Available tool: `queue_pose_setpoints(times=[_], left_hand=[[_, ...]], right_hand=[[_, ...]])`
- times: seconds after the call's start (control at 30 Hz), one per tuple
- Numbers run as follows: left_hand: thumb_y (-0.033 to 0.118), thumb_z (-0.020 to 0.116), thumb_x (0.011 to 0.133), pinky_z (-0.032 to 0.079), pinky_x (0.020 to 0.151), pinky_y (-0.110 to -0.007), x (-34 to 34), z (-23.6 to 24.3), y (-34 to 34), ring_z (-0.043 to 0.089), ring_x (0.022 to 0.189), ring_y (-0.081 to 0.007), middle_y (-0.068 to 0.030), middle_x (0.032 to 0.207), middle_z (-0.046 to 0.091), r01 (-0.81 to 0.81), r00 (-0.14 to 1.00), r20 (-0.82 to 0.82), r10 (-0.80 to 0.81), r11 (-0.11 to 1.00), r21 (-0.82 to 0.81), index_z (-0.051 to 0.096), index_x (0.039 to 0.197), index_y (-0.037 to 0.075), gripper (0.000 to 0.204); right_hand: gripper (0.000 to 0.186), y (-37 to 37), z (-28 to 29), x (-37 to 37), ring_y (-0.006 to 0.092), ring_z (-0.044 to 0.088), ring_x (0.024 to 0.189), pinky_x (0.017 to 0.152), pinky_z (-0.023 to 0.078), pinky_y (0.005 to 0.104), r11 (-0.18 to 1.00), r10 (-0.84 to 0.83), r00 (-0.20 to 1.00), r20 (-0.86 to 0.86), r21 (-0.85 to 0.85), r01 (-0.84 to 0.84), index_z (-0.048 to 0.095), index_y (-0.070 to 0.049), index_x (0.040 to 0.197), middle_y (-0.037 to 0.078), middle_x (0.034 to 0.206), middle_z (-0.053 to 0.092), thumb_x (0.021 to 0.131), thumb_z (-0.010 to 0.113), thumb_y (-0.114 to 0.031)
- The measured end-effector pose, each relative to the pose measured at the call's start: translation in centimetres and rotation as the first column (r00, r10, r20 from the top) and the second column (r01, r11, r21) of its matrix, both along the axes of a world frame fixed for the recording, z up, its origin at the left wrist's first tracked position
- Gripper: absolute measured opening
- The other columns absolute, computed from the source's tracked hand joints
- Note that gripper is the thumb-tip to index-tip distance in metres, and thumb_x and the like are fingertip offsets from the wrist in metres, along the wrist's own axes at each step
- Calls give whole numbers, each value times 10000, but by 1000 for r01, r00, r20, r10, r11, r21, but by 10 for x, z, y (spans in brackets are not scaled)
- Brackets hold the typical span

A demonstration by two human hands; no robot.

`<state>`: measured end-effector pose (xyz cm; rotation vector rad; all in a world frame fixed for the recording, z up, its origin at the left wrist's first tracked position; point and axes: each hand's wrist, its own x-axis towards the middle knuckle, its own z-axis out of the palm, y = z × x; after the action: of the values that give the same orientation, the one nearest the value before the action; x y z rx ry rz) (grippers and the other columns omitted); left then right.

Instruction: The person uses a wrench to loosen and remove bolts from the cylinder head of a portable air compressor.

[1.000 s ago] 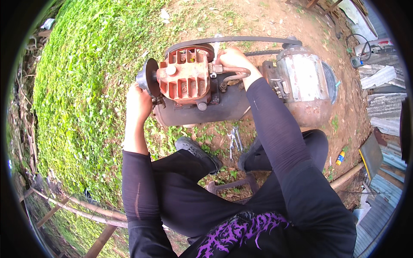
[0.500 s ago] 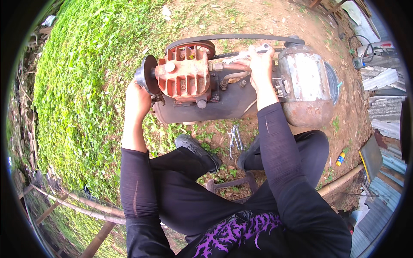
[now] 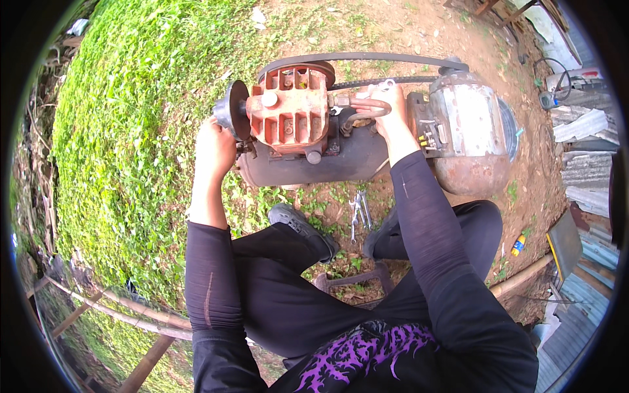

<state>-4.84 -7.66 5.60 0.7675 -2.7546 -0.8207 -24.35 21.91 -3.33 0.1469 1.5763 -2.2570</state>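
Upper left, a black disc [image 3: 238, 108] is gripped by the left hand [image 3: 217, 147], fingers curled; upper centre, a wrench [image 3: 383, 85] is clasped by the right hand [image 3: 393, 108], fingers closed.

Pump block [image 3: 288, 121]: rust-red to orange, patterned with a grid of raised ribs. Cap [image 3: 269, 98] on it: off-white. Disc [image 3: 237, 112] at its left: black. Drive belt [image 3: 393, 57]: dark grey. Bent pipe [image 3: 373, 103]: dull copper-brown. Tank [image 3: 295, 173]: dark grey. Motor [image 3: 468, 111]: silver-white, mottled rust-brown. Small fittings [image 3: 424, 141] beside it: yellow. Loose wrenches [image 3: 354, 223]: silver. My left sleeve [image 3: 211, 275]: black, one paler lengthwise streak. My trousers [image 3: 295, 304]: plain black. My shirt [image 3: 367, 357]: black, jagged purple print across the front. My left shoe [image 3: 296, 223]: charcoal grey. Bottle [image 3: 518, 245]: yellow, part blue. Grass [image 3: 131, 131]: bright green. Bare earth [image 3: 419, 29]: tan. Corrugated sheets [image 3: 570, 327], lower right: faded blue, striped by their ridges.
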Motion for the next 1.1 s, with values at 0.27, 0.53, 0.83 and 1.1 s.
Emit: queue_pose_setpoints(times=[0.27,0.53,0.83,1.1], left_hand=[[147,549,900,496,805,-493,2,-7,-9,632,885,-478,-309,902,647,-21,999,33,20,999,44,604,973,-59,225],[231,651,891,513,822,-485,8,-25,-22,657,949,-480,-320,960,675,43,998,-33,-44,998,-52,647,1041,-84,349],[235,648,896,529,756,-487,3,-23,-17,674,901,-484,-329,917,676,73,992,-101,-75,997,-31,666,977,-101,345],[270,622,908,509,806,-478,5,-26,-18,649,929,-477,-327,956,651,53,996,-77,-51,998,32,638,1009,-103,387]], right_hand=[[196,-13,13,-4,337,741,778,615,637,397,948,72,994,-84,315,-42,573,73,1006,201,850,682,972,532,-116],[147,-51,22,-41,221,706,689,621,610,388,857,343,934,101,373,-355,637,23,968,120,787,671,902,650,-109],[207,-36,21,-53,267,762,791,606,612,318,846,330,943,-32,454,-281,633,76,1043,184,968,710,971,580,-111],[94,-18,-18,-28,226,700,629,568,549,374,927,-3,995,-102,373,41,657,33,831,125,746,689,852,712,-40]])
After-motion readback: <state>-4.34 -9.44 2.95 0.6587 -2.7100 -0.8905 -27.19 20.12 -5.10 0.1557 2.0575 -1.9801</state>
